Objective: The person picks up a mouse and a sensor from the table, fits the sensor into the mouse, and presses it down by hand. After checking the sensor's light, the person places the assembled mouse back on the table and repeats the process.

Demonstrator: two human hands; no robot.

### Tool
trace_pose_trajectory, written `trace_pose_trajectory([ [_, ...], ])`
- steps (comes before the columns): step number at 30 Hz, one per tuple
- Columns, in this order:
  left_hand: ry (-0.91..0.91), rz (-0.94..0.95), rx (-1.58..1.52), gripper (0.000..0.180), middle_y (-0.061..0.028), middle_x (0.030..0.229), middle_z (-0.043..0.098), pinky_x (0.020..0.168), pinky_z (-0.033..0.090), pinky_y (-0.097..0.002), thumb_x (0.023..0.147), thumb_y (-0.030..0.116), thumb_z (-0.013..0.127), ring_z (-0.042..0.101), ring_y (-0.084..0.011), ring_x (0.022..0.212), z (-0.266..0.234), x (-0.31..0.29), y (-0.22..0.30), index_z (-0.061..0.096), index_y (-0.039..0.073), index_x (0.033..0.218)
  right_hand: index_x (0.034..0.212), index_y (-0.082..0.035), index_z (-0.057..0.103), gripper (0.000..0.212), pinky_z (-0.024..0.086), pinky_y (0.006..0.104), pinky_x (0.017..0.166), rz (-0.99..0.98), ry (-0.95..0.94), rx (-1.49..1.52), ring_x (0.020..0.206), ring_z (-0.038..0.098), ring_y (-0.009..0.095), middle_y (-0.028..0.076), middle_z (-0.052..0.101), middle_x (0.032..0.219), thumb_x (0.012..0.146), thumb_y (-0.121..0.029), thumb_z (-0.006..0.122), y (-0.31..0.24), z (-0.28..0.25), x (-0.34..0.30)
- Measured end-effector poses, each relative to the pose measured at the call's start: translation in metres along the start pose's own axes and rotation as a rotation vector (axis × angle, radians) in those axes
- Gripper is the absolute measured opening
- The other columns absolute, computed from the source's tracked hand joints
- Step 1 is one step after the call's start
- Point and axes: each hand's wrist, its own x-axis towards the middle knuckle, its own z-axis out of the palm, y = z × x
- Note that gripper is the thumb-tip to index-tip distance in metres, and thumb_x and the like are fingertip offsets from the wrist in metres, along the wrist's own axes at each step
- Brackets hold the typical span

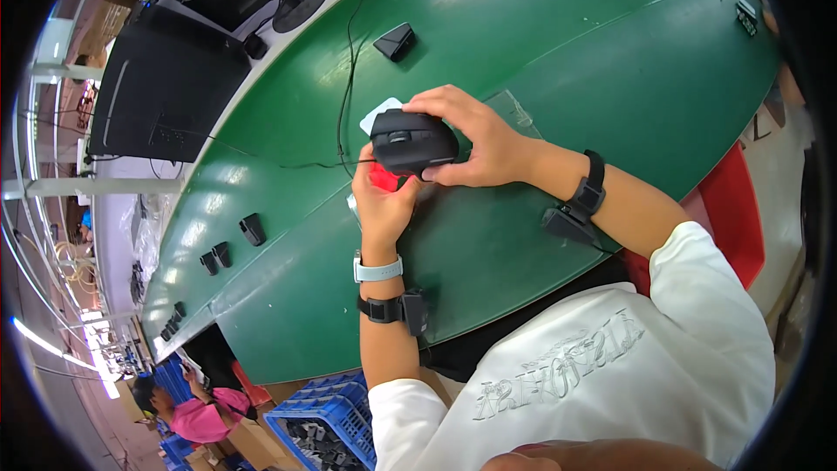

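Observation:
A black computer mouse (413, 145) is raised over the green table (488, 262), its scroll wheel turned toward the left. My right hand (488, 138) grips it from the right, fingers over the far side and thumb along the near side. From below, my left hand (384, 209) closes on the mouse's near left edge; part of its fingers is hidden under the mouse. Red light glows on the left palm beneath the mouse. A thin black cable (296, 165) runs off to the left from beside the mouse. Just beyond it shows a white pale patch (377, 113), partly covered.
A black wedge-shaped piece (396, 42) lies farther back, with more black pieces (252, 228) at the left. Dark monitors (166, 78) stand along the far left edge. A blue crate (327, 423) of black parts, a red chair (734, 218) and a person in pink (205, 419) are around the table.

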Motion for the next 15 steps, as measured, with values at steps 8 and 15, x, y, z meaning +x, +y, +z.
trace_pose_trajectory([
  [8, -0.044, 0.009, 0.207, 0.053, -0.0085, 0.112, 0.068, 0.089, 0.055, -0.0297, 0.074, -0.009, 0.072, 0.066, -0.0141, 0.098, -0.008, 0.001, -0.006, 0.055, -0.001, 0.124, 0.140, -0.006, 0.055, 0.077, 0.049, 0.0429, 0.100, -0.077, -0.001, -0.052, 0.115, 0.056, 0.032, 0.014, 0.058, 0.132, 0.070, -0.017, 0.087, -0.005, -0.005, 0.002],
  [15, -0.039, -0.026, 0.157, 0.049, -0.0092, 0.117, 0.068, 0.092, 0.055, -0.0324, 0.085, 0.000, 0.076, 0.067, -0.0180, 0.106, -0.008, -0.003, -0.003, 0.053, -0.001, 0.129, 0.140, -0.006, 0.055, 0.077, 0.048, 0.0427, 0.100, -0.013, 0.041, 0.018, 0.116, 0.056, 0.032, 0.015, 0.059, 0.130, 0.071, -0.021, 0.086, 0.001, 0.001, 0.000],
])
